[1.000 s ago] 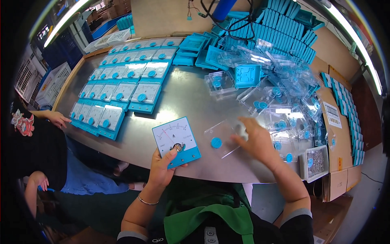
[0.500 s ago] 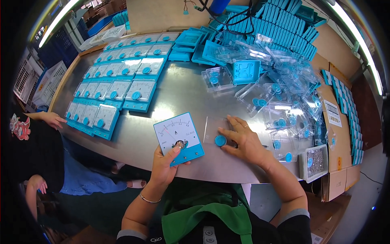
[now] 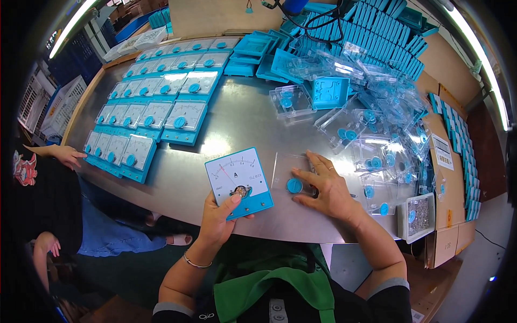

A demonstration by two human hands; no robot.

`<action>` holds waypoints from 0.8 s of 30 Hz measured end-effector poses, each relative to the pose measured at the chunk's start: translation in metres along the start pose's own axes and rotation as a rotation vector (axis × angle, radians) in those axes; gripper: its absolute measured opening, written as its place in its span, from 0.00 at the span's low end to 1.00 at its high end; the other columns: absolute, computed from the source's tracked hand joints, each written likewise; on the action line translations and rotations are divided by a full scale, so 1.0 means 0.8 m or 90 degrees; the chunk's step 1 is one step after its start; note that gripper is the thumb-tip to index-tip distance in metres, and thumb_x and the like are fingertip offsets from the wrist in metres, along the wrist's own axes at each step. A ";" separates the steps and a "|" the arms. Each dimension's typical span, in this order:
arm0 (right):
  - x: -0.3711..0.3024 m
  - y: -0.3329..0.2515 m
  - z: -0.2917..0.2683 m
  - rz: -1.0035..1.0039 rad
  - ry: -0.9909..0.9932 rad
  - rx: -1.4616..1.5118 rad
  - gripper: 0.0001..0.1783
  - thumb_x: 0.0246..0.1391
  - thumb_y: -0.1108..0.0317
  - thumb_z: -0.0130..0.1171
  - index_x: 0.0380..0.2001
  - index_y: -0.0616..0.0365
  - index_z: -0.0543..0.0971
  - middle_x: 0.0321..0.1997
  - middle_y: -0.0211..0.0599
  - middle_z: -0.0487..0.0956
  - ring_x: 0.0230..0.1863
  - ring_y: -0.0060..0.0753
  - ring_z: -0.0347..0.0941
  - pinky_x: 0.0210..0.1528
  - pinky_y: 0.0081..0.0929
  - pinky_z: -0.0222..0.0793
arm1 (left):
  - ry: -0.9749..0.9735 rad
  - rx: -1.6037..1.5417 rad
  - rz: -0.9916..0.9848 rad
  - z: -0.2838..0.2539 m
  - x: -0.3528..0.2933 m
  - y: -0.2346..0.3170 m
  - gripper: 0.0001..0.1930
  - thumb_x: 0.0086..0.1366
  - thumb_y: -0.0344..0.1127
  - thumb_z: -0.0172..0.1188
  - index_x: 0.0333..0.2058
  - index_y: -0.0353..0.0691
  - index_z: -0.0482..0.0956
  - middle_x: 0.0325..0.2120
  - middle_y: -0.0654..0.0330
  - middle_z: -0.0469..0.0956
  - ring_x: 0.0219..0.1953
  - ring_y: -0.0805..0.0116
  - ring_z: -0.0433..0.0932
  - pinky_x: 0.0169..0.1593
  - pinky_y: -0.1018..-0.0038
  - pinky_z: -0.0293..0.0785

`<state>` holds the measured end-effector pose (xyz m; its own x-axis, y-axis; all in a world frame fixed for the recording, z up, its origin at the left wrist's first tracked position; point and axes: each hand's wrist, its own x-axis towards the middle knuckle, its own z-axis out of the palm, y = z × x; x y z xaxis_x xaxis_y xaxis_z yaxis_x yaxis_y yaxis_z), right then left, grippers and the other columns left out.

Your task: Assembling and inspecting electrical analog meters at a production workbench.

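My left hand (image 3: 218, 216) holds an ammeter (image 3: 235, 171) with a white dial face and a blue base, near the table's front edge. Its front has no cover, and my thumb lies over the round metal part low on the dial. To the right, my right hand (image 3: 335, 195) has its fingers and thumb around the right side of a clear plastic cover (image 3: 283, 168). A round blue knob (image 3: 294, 185) sits on that cover, close to my fingertips. The cover is at the tabletop; whether its edge is lifted I cannot tell.
Rows of covered meters (image 3: 156, 114) stand at the left. Clear covers with blue knobs (image 3: 377, 145) lie piled at the right, with stacked blue bases (image 3: 371, 32) behind. A white box of small parts (image 3: 419, 218) sits beside a carton (image 3: 449, 202). Another person's hand (image 3: 70, 156) is at the left edge.
The ammeter and both hands appear slightly further right in the picture, as does much of the right-hand pile. Both hands keep their holds.
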<state>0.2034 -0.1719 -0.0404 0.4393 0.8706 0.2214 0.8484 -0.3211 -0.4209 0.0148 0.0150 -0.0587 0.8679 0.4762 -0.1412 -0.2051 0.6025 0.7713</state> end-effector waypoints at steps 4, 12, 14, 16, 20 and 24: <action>-0.001 0.003 0.004 -0.023 0.011 -0.017 0.27 0.40 0.58 0.67 0.49 0.46 0.78 0.61 0.54 0.64 0.61 0.57 0.60 0.56 0.41 0.66 | -0.003 0.004 -0.001 0.002 0.000 0.001 0.17 0.60 0.31 0.59 0.47 0.32 0.68 0.39 0.52 0.76 0.35 0.62 0.80 0.31 0.68 0.81; 0.001 -0.006 -0.032 -0.016 0.079 0.132 0.30 0.35 0.61 0.70 0.48 0.49 0.77 0.58 0.51 0.67 0.56 0.55 0.63 0.51 0.43 0.68 | 0.023 0.014 0.017 -0.004 -0.009 0.002 0.17 0.60 0.31 0.59 0.47 0.33 0.68 0.39 0.52 0.76 0.35 0.63 0.79 0.31 0.68 0.81; -0.008 -0.003 -0.037 0.047 0.103 0.176 0.31 0.34 0.63 0.71 0.47 0.51 0.76 0.56 0.51 0.69 0.54 0.53 0.65 0.47 0.42 0.70 | 0.020 0.039 0.007 -0.004 -0.012 0.003 0.17 0.60 0.31 0.59 0.47 0.33 0.68 0.39 0.54 0.76 0.35 0.64 0.79 0.31 0.68 0.80; -0.015 0.011 -0.024 0.027 0.096 0.081 0.31 0.34 0.62 0.71 0.47 0.51 0.76 0.55 0.51 0.69 0.53 0.52 0.65 0.47 0.41 0.71 | 0.019 0.063 0.019 0.000 -0.014 -0.002 0.18 0.60 0.30 0.60 0.47 0.33 0.69 0.39 0.55 0.76 0.35 0.65 0.79 0.31 0.68 0.80; -0.008 0.007 -0.033 0.070 0.101 0.295 0.36 0.36 0.57 0.70 0.52 0.56 0.73 0.53 0.47 0.72 0.52 0.41 0.68 0.41 0.32 0.71 | -0.019 0.118 0.032 -0.001 -0.018 -0.001 0.15 0.59 0.29 0.60 0.44 0.32 0.71 0.38 0.56 0.76 0.36 0.67 0.78 0.35 0.70 0.79; 0.000 -0.011 -0.034 0.258 -0.091 0.956 0.50 0.43 0.44 0.65 0.62 0.60 0.57 0.56 0.53 0.70 0.52 0.36 0.70 0.19 0.08 0.56 | -0.080 0.273 0.073 -0.009 -0.039 0.008 0.13 0.59 0.29 0.60 0.42 0.31 0.74 0.38 0.58 0.77 0.36 0.69 0.78 0.41 0.72 0.76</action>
<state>0.2039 -0.1792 -0.0127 0.4523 0.8762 -0.1663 -0.4148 0.0416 -0.9090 -0.0169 0.0088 -0.0540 0.9038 0.4277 0.0160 -0.1202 0.2177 0.9686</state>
